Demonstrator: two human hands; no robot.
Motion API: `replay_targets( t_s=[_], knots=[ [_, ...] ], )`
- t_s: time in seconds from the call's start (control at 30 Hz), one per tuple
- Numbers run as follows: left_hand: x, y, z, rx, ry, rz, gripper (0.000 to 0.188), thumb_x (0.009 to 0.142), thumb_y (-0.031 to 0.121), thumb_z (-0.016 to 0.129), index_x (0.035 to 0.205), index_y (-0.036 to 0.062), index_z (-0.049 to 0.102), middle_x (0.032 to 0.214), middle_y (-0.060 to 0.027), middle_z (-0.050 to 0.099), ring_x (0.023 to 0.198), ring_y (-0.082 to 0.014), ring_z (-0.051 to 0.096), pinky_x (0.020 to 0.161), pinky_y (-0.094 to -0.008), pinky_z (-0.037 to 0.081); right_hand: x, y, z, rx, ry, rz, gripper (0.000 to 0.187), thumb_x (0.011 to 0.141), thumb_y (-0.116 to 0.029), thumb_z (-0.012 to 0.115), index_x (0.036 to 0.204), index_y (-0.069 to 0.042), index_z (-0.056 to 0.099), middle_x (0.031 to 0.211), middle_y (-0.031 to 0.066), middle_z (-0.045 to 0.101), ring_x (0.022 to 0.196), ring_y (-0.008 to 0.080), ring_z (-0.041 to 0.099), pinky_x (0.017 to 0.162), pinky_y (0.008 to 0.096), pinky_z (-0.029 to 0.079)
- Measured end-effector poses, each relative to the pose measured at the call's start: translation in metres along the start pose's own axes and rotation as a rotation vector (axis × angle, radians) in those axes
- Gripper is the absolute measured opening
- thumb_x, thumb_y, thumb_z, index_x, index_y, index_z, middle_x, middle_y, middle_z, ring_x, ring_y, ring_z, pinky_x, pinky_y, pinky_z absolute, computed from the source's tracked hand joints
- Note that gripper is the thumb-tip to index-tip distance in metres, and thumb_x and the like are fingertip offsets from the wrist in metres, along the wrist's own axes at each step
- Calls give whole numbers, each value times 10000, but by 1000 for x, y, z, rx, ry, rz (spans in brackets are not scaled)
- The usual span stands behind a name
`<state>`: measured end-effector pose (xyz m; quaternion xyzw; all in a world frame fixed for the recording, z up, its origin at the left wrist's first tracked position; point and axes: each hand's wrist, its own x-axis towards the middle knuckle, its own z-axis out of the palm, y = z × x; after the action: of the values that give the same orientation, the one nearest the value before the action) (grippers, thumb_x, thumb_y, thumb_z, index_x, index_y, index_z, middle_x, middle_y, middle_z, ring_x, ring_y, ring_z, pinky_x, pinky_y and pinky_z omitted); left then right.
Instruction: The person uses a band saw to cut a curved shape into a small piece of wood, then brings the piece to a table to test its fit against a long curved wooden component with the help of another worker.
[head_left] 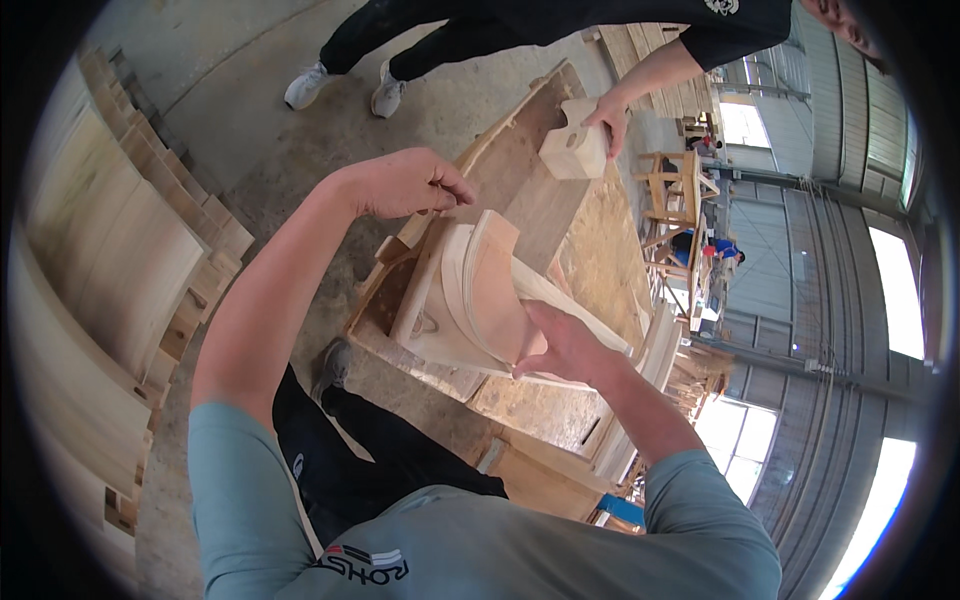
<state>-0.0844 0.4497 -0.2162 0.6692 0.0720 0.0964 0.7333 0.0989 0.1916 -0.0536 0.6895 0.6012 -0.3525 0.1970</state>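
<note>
A curved, pale wooden piece (490, 285) with a smooth concave face and layered edge sits on a flat light wooden board (432, 318) on the workbench. My right hand (572, 345) grips the piece's near right end, thumb and fingers spread around its edge. My left hand (408, 183) hovers just beyond the piece's far left end, apart from it. Its fingers are curled together, and anything between them is too small to make out. Across the bench, a co-worker's hand (610, 125) rests on a pale wooden block (577, 150) with a notched top.
The worn wooden workbench (535, 215) runs away from me, with a raised strip along its left side. Stacked curved wooden panels (120, 250) stand at the left. The co-worker stands at the far side. Wooden frames (675, 200) and other people are farther right.
</note>
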Motion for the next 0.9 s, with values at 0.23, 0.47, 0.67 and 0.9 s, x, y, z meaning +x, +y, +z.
replay_targets(
  t_s=[0.23, 0.47, 0.67, 0.9],
  knots=[
    [-12, -6, 14, -118, 3, -15, 379, 877, 56, 679, 1253, 11, 683, 1148, -58, 719, 1054, -135, 632, 951, -286, 490, 5, 0, -6, 30, -28, 38, 938, 679, -417, 871, 1404, 5, 451, 1310, 246, 571, 1210, 426, 558, 1017, 469, 469],
    [-19, -6, 29, -119, 33, -102, 425, 893, 175, 722, 1294, 48, 663, 1067, -18, 698, 889, -106, 622, 738, -288, 510, 5, 6, -3, 49, -26, 43, 912, 685, -391, 864, 1398, 2, 453, 1282, 218, 602, 1162, 392, 594, 975, 454, 491],
    [-16, -5, 33, -140, 19, -110, 460, 872, 67, 696, 1323, 15, 623, 1210, -23, 643, 1057, -115, 578, 937, -287, 480, 4, 2, -6, 35, -84, 94, 909, 699, -378, 853, 1414, -1, 439, 1313, 220, 582, 1167, 392, 591, 990, 445, 489],
    [-12, 11, 21, 19, -61, -13, 465, 870, 92, 709, 1317, 4, 617, 1247, -60, 649, 1101, -145, 595, 1010, -304, 469, 3, 4, 4, -38, -36, 46, 933, 742, -399, 824, 1457, 12, 389, 1375, 243, 530, 1265, 395, 532, 1063, 446, 456]
  ],
)
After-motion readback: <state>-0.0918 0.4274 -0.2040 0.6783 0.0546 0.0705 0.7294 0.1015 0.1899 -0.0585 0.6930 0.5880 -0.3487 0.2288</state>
